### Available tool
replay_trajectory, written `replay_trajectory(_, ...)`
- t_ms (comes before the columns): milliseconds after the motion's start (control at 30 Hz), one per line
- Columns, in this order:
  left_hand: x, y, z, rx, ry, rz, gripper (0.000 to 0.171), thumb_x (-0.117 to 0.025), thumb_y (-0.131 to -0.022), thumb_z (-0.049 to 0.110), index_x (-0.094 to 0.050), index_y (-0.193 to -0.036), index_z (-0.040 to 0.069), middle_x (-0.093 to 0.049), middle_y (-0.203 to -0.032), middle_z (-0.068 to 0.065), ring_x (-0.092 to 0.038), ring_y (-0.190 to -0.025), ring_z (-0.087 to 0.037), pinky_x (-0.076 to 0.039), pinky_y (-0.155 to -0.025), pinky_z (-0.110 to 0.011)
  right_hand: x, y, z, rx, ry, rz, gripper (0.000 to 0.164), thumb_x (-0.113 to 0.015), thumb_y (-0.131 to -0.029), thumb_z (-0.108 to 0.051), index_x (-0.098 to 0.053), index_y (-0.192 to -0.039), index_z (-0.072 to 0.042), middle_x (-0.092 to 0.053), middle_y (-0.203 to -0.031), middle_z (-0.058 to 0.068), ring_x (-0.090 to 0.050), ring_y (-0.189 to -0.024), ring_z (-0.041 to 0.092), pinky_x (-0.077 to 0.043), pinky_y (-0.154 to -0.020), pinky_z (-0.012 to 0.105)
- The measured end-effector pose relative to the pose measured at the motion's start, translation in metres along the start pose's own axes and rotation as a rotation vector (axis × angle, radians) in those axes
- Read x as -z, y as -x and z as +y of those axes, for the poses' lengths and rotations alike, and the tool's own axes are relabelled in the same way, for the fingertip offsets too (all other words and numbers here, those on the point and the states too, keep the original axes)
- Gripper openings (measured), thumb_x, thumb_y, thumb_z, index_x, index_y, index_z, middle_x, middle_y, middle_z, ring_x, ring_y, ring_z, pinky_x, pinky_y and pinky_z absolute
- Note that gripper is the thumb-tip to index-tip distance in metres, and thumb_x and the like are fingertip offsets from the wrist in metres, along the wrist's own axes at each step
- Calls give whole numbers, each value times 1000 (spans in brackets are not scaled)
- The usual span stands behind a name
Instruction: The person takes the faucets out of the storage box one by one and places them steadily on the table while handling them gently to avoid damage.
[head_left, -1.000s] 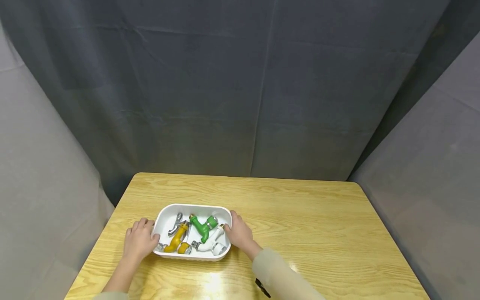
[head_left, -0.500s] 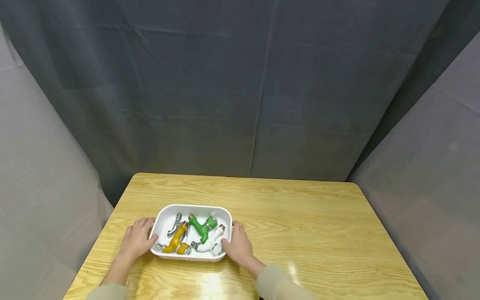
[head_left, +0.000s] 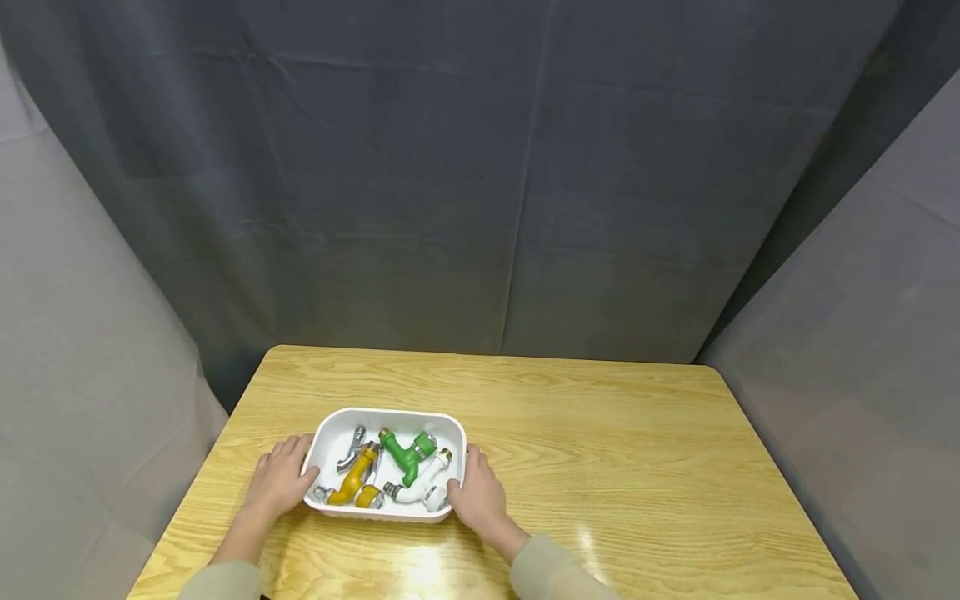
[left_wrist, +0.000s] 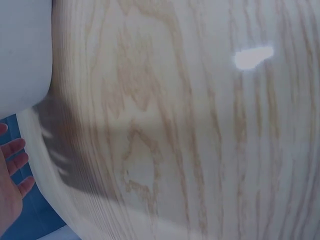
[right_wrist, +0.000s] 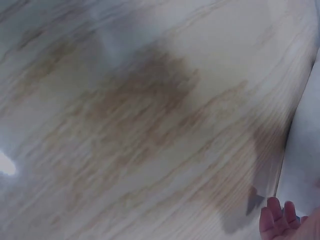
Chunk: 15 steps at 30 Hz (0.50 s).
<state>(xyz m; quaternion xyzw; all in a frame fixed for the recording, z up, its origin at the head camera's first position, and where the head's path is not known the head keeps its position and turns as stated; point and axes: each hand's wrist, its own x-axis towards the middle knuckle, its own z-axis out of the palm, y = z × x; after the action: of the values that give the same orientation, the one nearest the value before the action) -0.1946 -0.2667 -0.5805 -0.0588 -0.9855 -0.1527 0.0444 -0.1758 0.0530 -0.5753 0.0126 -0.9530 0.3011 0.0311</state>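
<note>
A white plastic basin sits on the table with several taps in it. A green tap lies toward its back right, with a white tap in front. Toward the left are a yellow tap and a chrome tap, partly overlapped by the yellow one. My left hand is at the basin's left end, thumb by the rim and fingers relaxed along the outside. My right hand is at the opposite end, its thumb overlapping the rim. Both wrist views show loosely extended fingers beside the basin wall.
The wooden table extends to the right of the basin. A dark curtain hangs behind it, with pale cloth on the left and more pale cloth on the right.
My right hand has slid toward me along the basin's end, its thumb drawing back from inside to the rim. The left hand and the basin hardly move.
</note>
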Motion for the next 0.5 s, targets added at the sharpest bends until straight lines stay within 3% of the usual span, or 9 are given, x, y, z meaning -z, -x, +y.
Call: replay_trajectory(500,-6,-15,18,17,1,-26,56,-51,-85,30,-40,-133,4,-45,-126,-23,-40,-116,-41,-30,-91,-60,8,-14,18,-14,31,12,57,-59,-76,-24,-41,-127,-5,-54,-106,17,-59,-83,30,-48,-63,43)
